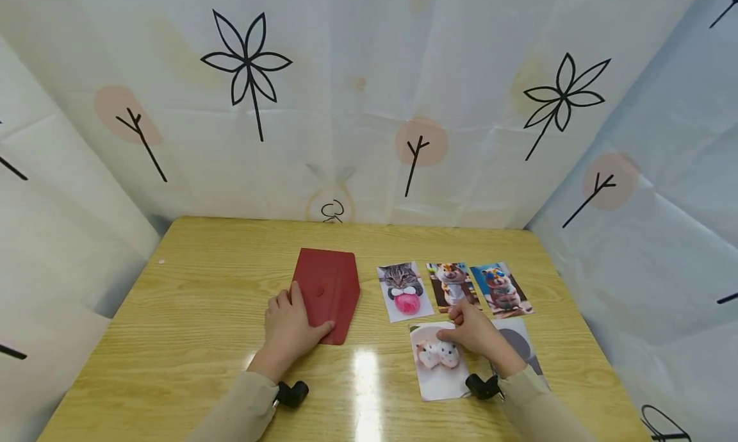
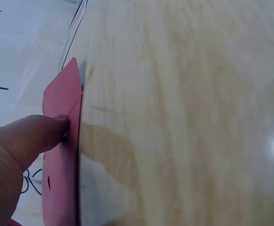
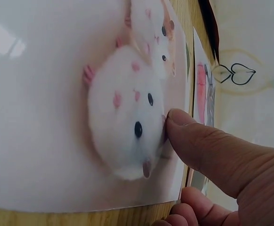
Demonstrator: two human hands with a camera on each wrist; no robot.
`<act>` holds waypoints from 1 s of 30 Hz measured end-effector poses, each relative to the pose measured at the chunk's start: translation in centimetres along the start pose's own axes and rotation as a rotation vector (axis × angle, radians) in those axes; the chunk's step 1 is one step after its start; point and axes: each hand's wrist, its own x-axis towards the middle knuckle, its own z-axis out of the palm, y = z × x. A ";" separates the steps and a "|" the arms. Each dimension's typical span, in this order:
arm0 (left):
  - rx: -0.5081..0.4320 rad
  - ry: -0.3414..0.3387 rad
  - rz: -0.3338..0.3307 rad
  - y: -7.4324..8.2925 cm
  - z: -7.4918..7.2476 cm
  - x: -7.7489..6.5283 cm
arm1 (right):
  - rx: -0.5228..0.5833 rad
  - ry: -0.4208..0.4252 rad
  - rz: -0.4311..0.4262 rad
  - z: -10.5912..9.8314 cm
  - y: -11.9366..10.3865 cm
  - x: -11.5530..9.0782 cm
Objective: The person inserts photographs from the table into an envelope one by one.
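In the head view, my left hand (image 1: 293, 330) rests on a dark red envelope (image 1: 336, 282) with a pointed flap. Its thumb (image 2: 45, 134) lies against the envelope's face in the left wrist view; the other fingers are at or past the left edge. My right hand (image 1: 475, 332) holds the upper edge of a photo of two hamsters (image 1: 429, 375). Its thumb is on the printed face, and the fingers (image 3: 193, 207) curl beside that edge in the right wrist view. The index fingertip is hidden.
Beyond the right hand lie a cat photo (image 1: 398, 304) and two photos of dressed hamsters, one in the middle (image 1: 444, 291) and one at right (image 1: 501, 294). A grey-toned photo (image 1: 519, 339) is partly covered by the right forearm. Patterned white cloth (image 1: 346, 109) encloses the wooden table (image 1: 190, 301).
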 end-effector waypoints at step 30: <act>0.077 -0.031 0.005 -1.4 -2.9 -0.6 | -0.046 0.011 -0.005 0.4 -0.5 -0.3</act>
